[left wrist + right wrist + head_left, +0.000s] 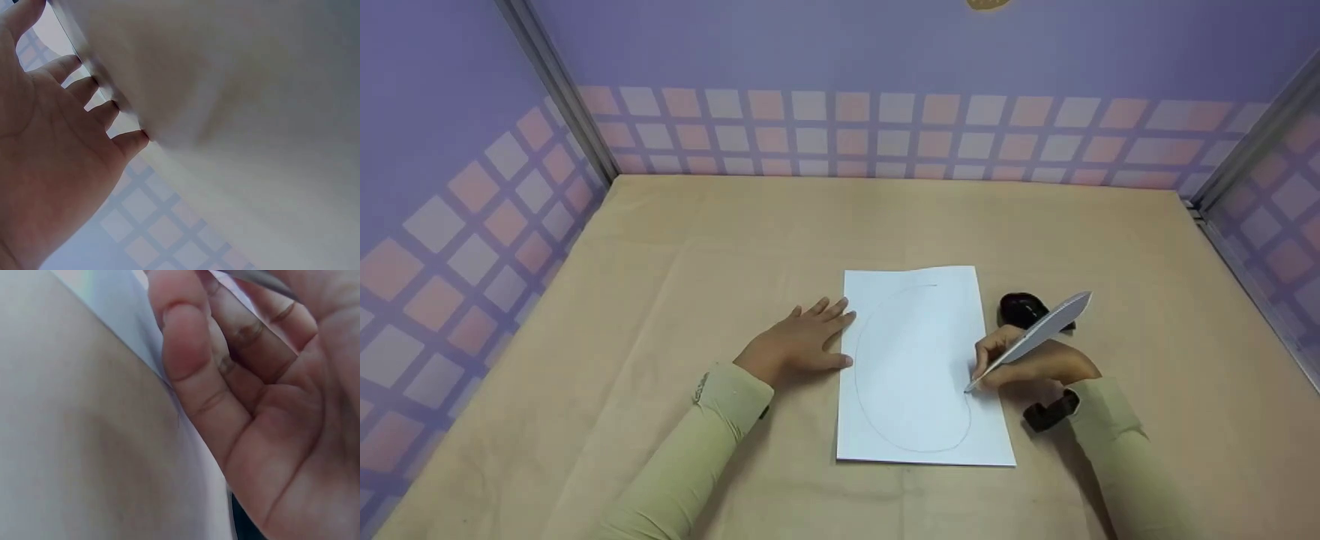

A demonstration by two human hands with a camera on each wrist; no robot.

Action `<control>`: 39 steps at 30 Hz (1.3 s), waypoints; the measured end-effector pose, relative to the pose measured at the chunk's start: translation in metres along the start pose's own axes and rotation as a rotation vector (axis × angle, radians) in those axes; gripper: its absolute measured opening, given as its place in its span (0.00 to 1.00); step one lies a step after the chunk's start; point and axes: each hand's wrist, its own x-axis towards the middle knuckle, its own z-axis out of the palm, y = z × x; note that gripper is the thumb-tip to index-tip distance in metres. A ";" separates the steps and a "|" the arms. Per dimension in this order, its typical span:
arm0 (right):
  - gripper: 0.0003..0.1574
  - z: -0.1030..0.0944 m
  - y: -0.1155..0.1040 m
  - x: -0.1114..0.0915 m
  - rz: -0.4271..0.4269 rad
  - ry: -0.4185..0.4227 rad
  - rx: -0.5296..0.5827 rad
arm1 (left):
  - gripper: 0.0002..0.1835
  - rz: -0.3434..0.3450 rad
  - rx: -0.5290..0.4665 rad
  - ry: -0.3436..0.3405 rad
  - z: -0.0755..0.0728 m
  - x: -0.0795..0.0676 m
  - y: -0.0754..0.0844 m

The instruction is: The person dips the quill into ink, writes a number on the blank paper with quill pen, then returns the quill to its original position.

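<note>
A white sheet of paper (915,337) lies upright before me, with a thin curved outline drawn on it. The line runs from the top down the left side, round the bottom and up to the pen tip at the right. My right hand (1035,364) pinches a grey quill pen (1050,324), its feather end slanting up to the right; its tip meets the paper. In the right wrist view the fingers (188,343) are curled beside the paper's edge. With fingers spread, my left hand (802,341) rests at the paper's left edge, fingertips on or beside it.
Just behind my right hand sits a shiny black object (1020,309), partly hidden by the feather. A black strap piece (1051,412) shows at the right wrist. The beige tabletop (735,240) reaches back to a purple wall (885,45) with pink and white squares.
</note>
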 end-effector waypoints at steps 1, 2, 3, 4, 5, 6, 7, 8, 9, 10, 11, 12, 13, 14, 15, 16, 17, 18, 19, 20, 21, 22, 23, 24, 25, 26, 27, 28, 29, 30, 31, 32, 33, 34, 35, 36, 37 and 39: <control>0.04 0.000 0.000 0.000 0.006 0.007 -0.002 | 0.43 0.001 0.000 0.000 0.000 0.000 0.000; 0.04 0.000 0.000 0.001 -0.004 0.009 -0.005 | 0.43 0.002 -0.002 0.000 0.000 0.000 0.000; 0.05 -0.001 0.000 0.001 -0.017 0.010 -0.010 | 0.43 0.003 -0.003 0.000 0.000 0.000 0.000; 0.05 -0.001 0.001 0.001 -0.028 0.011 -0.017 | 0.43 0.003 -0.004 -0.001 0.000 0.000 0.000; 0.05 -0.002 0.001 0.002 -0.036 0.011 -0.019 | 0.43 0.003 -0.005 -0.002 0.000 0.000 0.000; 0.05 -0.002 0.001 0.002 -0.046 0.011 -0.018 | 0.43 0.002 -0.006 -0.002 0.000 0.000 0.000; 0.06 -0.003 0.002 0.002 -0.052 0.012 -0.019 | 0.43 0.002 -0.008 -0.003 0.000 0.000 0.000; 0.06 -0.003 0.002 0.002 -0.061 0.012 -0.020 | 0.43 0.001 -0.010 -0.004 0.000 0.000 0.000; 0.06 -0.003 0.002 0.002 -0.060 0.017 -0.023 | 0.43 0.001 -0.011 -0.005 0.000 0.000 0.000; 0.06 -0.004 0.002 0.003 -0.051 0.023 -0.025 | 0.43 0.000 -0.012 -0.005 0.000 0.000 0.000; 0.06 -0.004 0.003 0.003 -0.044 0.028 -0.028 | 0.43 0.000 -0.014 -0.005 0.000 0.000 0.000; 0.06 -0.004 0.003 0.004 -0.038 0.034 -0.031 | 0.43 0.001 -0.017 -0.005 0.000 0.000 0.000; 0.06 -0.004 0.003 0.004 -0.028 0.038 -0.029 | 0.43 0.002 -0.019 -0.007 0.000 0.000 0.000; 0.06 -0.004 0.003 0.005 -0.028 0.044 -0.029 | 0.43 0.002 -0.022 -0.008 0.000 -0.001 0.000; 0.06 -0.004 0.003 0.006 -0.023 0.051 -0.035 | 0.43 0.002 -0.026 -0.008 0.000 -0.001 0.000; 0.06 -0.004 0.004 0.007 -0.024 0.058 -0.037 | 0.43 0.002 -0.030 -0.010 -0.001 -0.001 0.000; 0.06 -0.004 0.004 0.007 -0.030 0.065 -0.047 | 0.43 0.001 -0.035 -0.011 -0.001 -0.001 0.000; 0.06 -0.003 0.004 0.008 -0.029 0.073 -0.055 | 0.43 0.001 -0.040 -0.011 -0.001 -0.001 0.000; 0.06 -0.003 0.004 0.008 -0.028 0.082 -0.061 | 0.43 0.000 -0.044 -0.010 -0.001 0.000 0.000; 0.06 -0.003 0.004 0.009 -0.031 0.092 -0.075 | 0.43 0.000 -0.048 -0.007 -0.001 0.000 0.000; 0.05 -0.003 0.004 0.009 -0.027 0.101 -0.086 | 0.43 0.001 -0.052 -0.005 -0.001 0.000 0.000; 0.04 -0.003 0.004 0.009 -0.025 0.107 -0.089 | 0.43 0.001 -0.051 -0.005 -0.001 0.000 0.000; 0.03 -0.003 0.004 0.009 -0.019 0.111 -0.094 | 0.43 0.004 -0.050 -0.001 -0.001 0.000 0.000; 0.02 -0.003 0.004 0.010 -0.011 0.112 -0.087 | 0.42 0.006 -0.050 0.002 0.000 -0.001 0.000; 0.02 -0.003 0.004 0.010 -0.006 0.114 -0.084 | 0.42 0.009 -0.048 0.004 0.000 -0.001 0.000; 0.02 -0.003 0.004 0.010 -0.003 0.115 -0.084 | 0.42 0.010 -0.048 0.005 0.000 -0.001 0.000; 0.03 -0.003 0.004 0.011 -0.001 0.116 -0.082 | 0.42 0.012 -0.047 0.005 -0.001 -0.001 0.000; 0.03 -0.003 0.004 0.011 -0.004 0.117 -0.080 | 0.43 0.012 -0.044 0.004 -0.001 -0.001 0.000; 0.03 -0.003 0.003 0.011 -0.003 0.118 -0.082 | 0.43 0.013 -0.046 0.006 -0.001 -0.001 0.000; 0.03 -0.002 0.003 0.012 -0.002 0.122 -0.083 | 0.43 0.011 -0.048 0.004 -0.001 -0.001 0.001; 0.03 -0.002 0.003 0.012 -0.003 0.128 -0.091 | 0.43 0.010 -0.050 0.004 -0.001 -0.001 0.001; 0.03 -0.002 0.003 0.012 -0.002 0.133 -0.094 | 0.43 0.008 -0.051 0.004 -0.001 -0.001 0.001; 0.03 -0.002 0.003 0.013 0.001 0.138 -0.099 | 0.43 0.008 -0.052 0.004 -0.001 0.000 0.001; 0.03 -0.002 0.003 0.013 0.003 0.141 -0.104 | 0.43 0.007 -0.052 0.003 -0.001 0.000 0.001; 0.04 -0.002 0.003 0.014 0.009 0.144 -0.106 | 0.43 0.007 -0.053 0.003 -0.001 0.000 0.000; 0.04 -0.002 0.003 0.014 0.012 0.148 -0.109 | 0.43 0.007 -0.054 0.002 -0.001 0.000 0.000; 0.04 -0.002 0.003 0.015 0.016 0.152 -0.112 | 0.43 0.007 -0.054 0.001 -0.001 0.000 0.000; 0.04 -0.002 0.005 0.016 0.021 0.158 -0.108 | 0.43 0.009 -0.056 0.000 -0.001 0.000 0.000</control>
